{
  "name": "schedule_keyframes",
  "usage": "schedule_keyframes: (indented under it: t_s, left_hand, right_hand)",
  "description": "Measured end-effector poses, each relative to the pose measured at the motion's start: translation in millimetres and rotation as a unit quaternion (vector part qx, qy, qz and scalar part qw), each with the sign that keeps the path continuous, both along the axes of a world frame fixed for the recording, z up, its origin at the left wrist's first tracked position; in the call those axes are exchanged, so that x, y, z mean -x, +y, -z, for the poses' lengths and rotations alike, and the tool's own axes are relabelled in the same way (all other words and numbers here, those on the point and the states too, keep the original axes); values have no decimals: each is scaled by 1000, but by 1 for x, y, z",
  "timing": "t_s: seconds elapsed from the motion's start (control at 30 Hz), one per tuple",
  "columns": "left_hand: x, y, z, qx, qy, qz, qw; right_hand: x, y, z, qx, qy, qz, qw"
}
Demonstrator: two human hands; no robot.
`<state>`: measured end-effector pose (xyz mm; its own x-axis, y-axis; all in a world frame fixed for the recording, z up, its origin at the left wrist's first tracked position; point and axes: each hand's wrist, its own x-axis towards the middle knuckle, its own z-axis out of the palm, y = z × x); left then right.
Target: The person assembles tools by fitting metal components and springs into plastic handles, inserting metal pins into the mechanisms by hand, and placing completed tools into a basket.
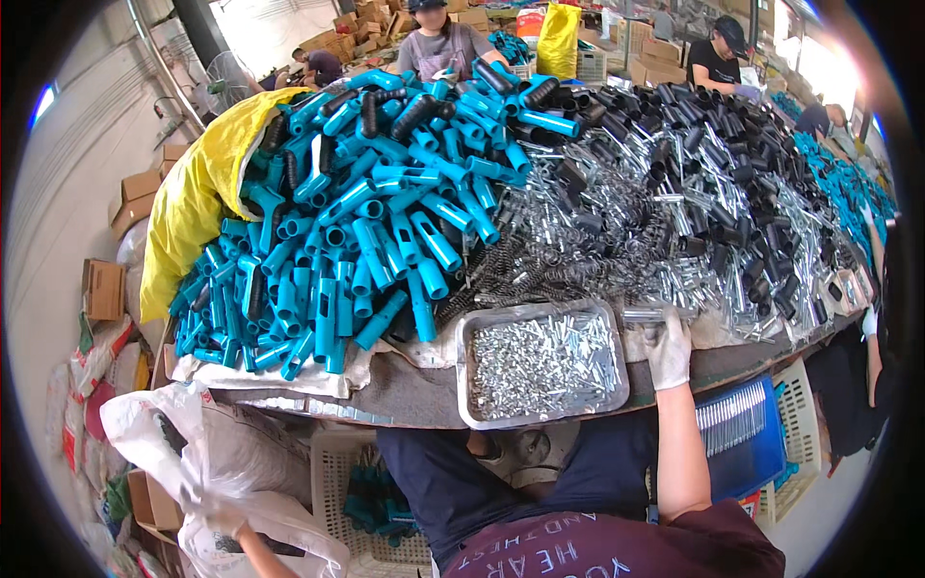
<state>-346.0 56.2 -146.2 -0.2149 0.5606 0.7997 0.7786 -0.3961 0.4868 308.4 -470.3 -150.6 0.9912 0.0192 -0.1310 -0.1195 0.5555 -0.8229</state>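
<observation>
My right hand (pixel 667 356), in a white glove, is at the table's front edge with its fingers closed on a short silver metal tube (pixel 636 315). Just left of it sits a shallow clear tray (pixel 465 371) full of small silver pins. Down at the lower left, my left hand (pixel 220 517), also gloved, is against a white plastic bag (pixel 159 424). Motion smears its fingers, so what it grips cannot be made out. Teal tubular parts (pixel 323 308) are heaped beyond the tray on the left, beside dark coil springs (pixel 525 260) in the middle.
Black sleeves and silver rods (pixel 713 202) pile up on the right. A yellow sack (pixel 198 202) lies at the left of the heap. Below the table stand a cream crate (pixel 332 462) and a blue bin (pixel 742 433) of rods. Several people work around the table.
</observation>
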Motion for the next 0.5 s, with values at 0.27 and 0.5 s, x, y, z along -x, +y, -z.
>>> schedule_keyframes:
  t_s: [0.27, 0.5]
  left_hand:
    - [119, 5, 125, 329, -26, -200, 922]
    - [76, 6, 199, 498, -171, 15, 850]
  right_hand:
    - [-5, -4, -3, 25, -3, 7, 1000]
    - [-22, -12, 25, 130, -136, -27, 982]
